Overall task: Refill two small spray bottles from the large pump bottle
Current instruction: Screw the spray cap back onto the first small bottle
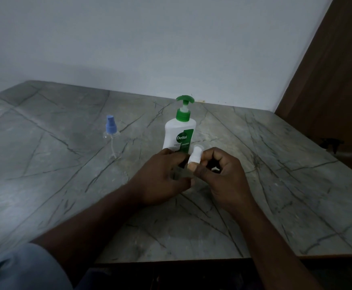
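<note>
Most likely a plain room in a home, dimly lit. Grey stone-look slab [45, 185] with dark veins across the middle and lower frame, set against a bare white painted wall [150, 38] along the top. Brown wooden panel [338, 91], perhaps a door, at the upper right. Household Dettol pump bottle [179, 132] at centre, small blue-capped spray bottle [111, 135] to its left.

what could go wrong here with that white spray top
The right hand only pinches the white spray top; it could slip and roll across the table. The left hand holds the small clear bottle right in front of the pump bottle; a jerk might topple that.
</note>
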A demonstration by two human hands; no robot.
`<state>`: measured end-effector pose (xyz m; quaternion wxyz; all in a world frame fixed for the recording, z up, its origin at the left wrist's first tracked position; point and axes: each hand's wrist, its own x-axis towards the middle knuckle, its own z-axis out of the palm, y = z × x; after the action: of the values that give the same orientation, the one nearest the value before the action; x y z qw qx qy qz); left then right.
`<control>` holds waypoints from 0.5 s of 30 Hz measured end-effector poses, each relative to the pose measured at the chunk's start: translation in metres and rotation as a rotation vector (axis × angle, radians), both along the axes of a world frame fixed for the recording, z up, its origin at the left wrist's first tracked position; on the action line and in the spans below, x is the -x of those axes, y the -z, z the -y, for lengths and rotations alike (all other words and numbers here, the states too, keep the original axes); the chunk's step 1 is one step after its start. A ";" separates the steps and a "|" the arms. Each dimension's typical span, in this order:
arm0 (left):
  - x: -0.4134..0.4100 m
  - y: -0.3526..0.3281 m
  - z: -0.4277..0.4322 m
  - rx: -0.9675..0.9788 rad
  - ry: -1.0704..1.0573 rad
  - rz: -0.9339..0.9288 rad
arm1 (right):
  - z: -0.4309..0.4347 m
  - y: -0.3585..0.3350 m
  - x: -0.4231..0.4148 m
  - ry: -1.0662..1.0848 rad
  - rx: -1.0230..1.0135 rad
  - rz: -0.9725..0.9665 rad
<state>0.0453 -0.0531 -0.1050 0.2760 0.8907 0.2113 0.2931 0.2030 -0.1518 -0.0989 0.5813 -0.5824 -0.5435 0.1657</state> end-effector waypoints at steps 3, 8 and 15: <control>-0.002 0.001 0.000 -0.095 -0.071 -0.026 | 0.000 0.000 0.000 -0.003 -0.001 0.001; -0.004 -0.001 0.002 -0.071 -0.097 -0.062 | 0.000 0.000 -0.001 -0.008 0.003 0.006; -0.001 -0.004 0.004 -0.012 -0.071 -0.021 | 0.000 -0.001 -0.001 -0.021 0.010 -0.001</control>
<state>0.0468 -0.0573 -0.1009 0.2581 0.8871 0.2439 0.2947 0.2041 -0.1517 -0.0982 0.5768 -0.5795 -0.5487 0.1747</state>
